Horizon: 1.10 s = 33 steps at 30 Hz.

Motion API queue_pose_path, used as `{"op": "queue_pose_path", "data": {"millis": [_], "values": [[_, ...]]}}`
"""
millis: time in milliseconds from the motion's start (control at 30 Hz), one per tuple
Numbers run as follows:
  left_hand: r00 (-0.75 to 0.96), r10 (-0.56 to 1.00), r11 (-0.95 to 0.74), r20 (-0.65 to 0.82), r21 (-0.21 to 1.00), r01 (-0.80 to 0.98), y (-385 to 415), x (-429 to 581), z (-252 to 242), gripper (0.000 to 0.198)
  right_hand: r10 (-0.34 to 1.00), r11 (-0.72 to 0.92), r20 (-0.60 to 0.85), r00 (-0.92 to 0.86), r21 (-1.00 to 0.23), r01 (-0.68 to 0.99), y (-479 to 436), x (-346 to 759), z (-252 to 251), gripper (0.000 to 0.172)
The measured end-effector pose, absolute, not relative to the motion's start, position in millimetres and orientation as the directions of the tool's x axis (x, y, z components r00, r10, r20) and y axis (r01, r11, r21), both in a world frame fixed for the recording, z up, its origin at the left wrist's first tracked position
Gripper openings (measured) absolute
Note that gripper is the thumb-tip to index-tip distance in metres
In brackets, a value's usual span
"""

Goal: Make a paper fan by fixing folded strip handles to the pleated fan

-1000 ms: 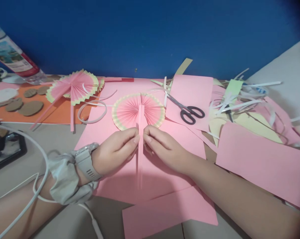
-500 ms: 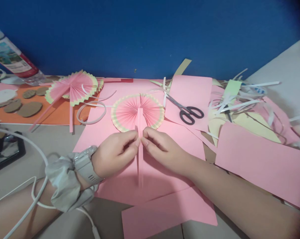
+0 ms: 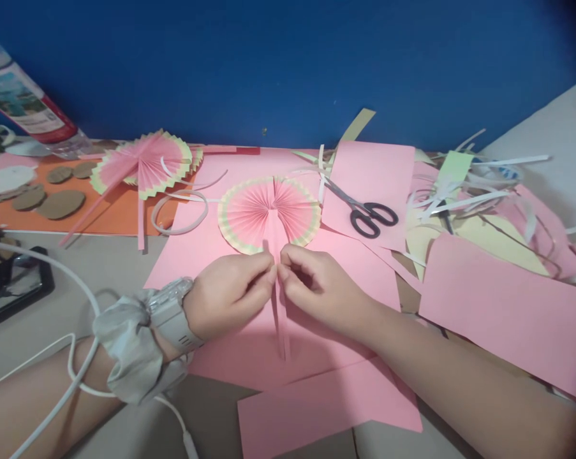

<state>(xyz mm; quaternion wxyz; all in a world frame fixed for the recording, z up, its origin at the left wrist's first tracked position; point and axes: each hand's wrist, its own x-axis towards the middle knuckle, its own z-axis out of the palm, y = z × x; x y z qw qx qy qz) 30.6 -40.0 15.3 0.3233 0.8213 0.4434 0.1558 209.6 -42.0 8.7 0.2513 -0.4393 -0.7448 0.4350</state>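
Observation:
A narrow folded pink paper strip (image 3: 281, 331) runs from below my fingers up to a round pleated pink fan with a yellow-green rim (image 3: 249, 213). My left hand (image 3: 230, 296), with a grey watch and a scrunchie on the wrist, pinches the strip from the left. From the right, my right hand (image 3: 319, 290) pinches it at the same spot, fingertips almost touching. Both hands rest on a large pink paper sheet (image 3: 206, 242).
Black-handled scissors (image 3: 364, 213) lie on a pink sheet at the right. A second pleated fan (image 3: 144, 162) sits on orange paper at the left with brown card discs (image 3: 60, 204). Paper scraps and strips pile up at the right. A white cable (image 3: 72, 363) crosses my left arm.
The strip's upper end has dropped from lying over the fan's middle to just above my fingers, and its lower end has swung slightly right. Both hands stay pinched on it.

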Motion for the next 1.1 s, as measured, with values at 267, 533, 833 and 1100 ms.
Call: {"op": "queue_pose_path", "data": {"millis": [267, 533, 833, 1100], "values": [[0.605, 0.795, -0.431, -0.044, 0.662, 0.614, -42, 31, 16, 0.025, 0.841, 0.376, 0.039, -0.539, -0.759, 0.531, -45, 212, 10, 0.022], [0.578, 0.815, -0.403, -0.04, 0.679, 0.614, -42, 33, 14, 0.03, 0.773, 0.434, 0.112, -0.625, -0.811, 0.391, -44, 215, 10, 0.025], [0.61, 0.79, -0.248, -0.062, 0.877, 0.411, -37, 30, 17, 0.032, 0.795, 0.18, 0.046, -0.605, -0.97, 0.163, -39, 215, 6, 0.04], [0.606, 0.788, -0.293, -0.112, 0.797, 0.528, -41, 35, 18, 0.035, 0.901, 0.07, -0.025, -0.433, -0.977, 0.2, -34, 213, 4, 0.033]]}}
